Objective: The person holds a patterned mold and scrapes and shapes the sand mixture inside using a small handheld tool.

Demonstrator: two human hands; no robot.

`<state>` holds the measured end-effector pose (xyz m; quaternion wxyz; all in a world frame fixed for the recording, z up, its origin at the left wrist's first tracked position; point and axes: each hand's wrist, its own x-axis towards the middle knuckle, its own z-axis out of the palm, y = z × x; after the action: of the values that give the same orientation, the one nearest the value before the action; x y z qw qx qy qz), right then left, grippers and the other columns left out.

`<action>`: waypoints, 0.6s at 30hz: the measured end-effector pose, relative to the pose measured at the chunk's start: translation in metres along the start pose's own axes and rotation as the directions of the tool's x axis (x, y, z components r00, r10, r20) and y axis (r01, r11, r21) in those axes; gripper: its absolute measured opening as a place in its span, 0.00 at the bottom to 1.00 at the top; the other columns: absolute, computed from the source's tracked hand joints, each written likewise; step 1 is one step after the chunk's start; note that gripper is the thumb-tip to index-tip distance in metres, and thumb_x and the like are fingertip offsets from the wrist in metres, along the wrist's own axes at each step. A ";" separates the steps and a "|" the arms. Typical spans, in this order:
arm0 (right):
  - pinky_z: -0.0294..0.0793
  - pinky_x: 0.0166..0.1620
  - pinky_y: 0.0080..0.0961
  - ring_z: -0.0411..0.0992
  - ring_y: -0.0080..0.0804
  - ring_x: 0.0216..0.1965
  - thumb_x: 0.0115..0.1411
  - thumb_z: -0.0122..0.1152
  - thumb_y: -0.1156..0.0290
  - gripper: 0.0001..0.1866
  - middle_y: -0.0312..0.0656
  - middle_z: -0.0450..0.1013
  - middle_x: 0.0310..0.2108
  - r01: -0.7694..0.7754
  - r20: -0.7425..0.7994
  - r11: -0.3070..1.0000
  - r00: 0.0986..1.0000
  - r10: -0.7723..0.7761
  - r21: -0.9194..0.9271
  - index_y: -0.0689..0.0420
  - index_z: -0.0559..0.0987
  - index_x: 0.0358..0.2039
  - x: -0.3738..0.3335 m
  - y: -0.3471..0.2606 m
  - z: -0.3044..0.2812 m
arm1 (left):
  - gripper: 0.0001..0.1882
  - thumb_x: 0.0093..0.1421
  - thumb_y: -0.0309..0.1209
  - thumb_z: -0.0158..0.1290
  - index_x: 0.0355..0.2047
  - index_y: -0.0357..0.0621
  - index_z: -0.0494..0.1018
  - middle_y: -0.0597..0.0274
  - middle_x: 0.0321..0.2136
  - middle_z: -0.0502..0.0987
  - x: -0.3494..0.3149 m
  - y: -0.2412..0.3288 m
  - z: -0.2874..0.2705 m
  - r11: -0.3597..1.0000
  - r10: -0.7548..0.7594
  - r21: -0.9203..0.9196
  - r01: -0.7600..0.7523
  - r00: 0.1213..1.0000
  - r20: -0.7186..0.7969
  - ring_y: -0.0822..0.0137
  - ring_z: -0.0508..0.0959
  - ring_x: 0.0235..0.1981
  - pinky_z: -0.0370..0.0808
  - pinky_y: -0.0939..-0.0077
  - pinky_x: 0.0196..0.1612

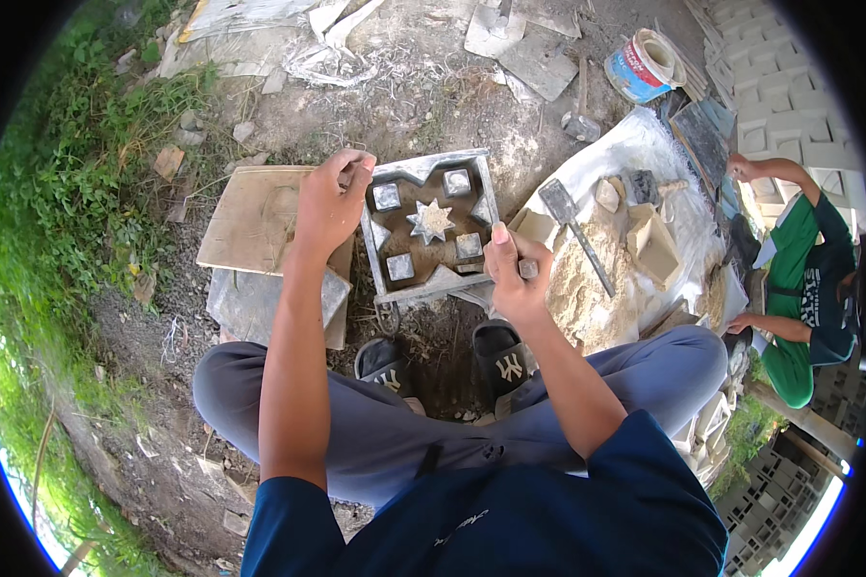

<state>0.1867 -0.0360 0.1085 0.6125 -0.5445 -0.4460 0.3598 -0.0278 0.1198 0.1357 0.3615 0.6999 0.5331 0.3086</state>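
A square grey mould (483,183) stands in front of my feet. Inside it are a raised eight-pointed star (432,222) and several square blocks, with triangular points along its walls. My left hand (332,200) is closed beside the mould's upper left corner, fingers curled; whatever they hold is hidden. My right hand (520,272) makes a fist at the mould's right side, its thumb up by the frame. A small greyish end shows in that fist, too little to name. A flat trowel-like tool (575,234) lies on the sand pile (587,293) to the right.
Left of the mould lie a brown board (245,216) and a grey slab (260,306). A white sack (678,183) carries sand and broken pieces. Farther off stands a paint bucket (640,69). At right a person in green trousers (789,288) sits near stacked pale blocks (789,77).
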 end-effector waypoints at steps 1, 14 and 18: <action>0.53 0.20 0.23 0.52 0.16 0.15 0.74 0.53 0.63 0.27 0.30 0.58 0.14 0.036 -0.006 0.998 0.999 -0.036 0.050 0.59 0.64 0.16 0.003 -0.009 0.006 | 0.15 0.68 0.38 0.56 0.43 0.39 0.80 0.52 0.32 0.83 -0.002 -0.002 -0.002 1.000 -0.020 0.009 0.020 1.000 -0.004 0.62 0.82 0.33 0.76 0.68 0.39; 0.53 0.20 0.23 0.52 0.19 0.15 0.75 0.50 0.70 0.25 0.31 0.57 0.13 0.181 -0.002 0.982 0.983 -0.181 -0.049 0.61 0.62 0.18 -0.002 0.015 -0.008 | 0.14 0.68 0.37 0.55 0.44 0.39 0.80 0.52 0.32 0.83 -0.002 0.003 0.003 1.000 -0.005 0.009 0.005 1.000 0.006 0.62 0.83 0.34 0.77 0.69 0.39; 0.54 0.21 0.25 0.54 0.20 0.16 0.74 0.52 0.68 0.26 0.32 0.59 0.13 0.079 0.060 0.996 0.995 -0.077 -0.038 0.61 0.63 0.16 0.006 -0.015 -0.003 | 0.15 0.68 0.39 0.56 0.43 0.39 0.80 0.52 0.31 0.83 0.000 -0.009 -0.003 1.000 0.020 0.006 -0.020 0.999 -0.026 0.61 0.82 0.32 0.76 0.68 0.38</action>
<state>0.1910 -0.0339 0.1239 0.6018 -0.5280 -0.4919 0.3423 -0.0353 0.1224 0.1295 0.3492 0.7023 0.5316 0.3198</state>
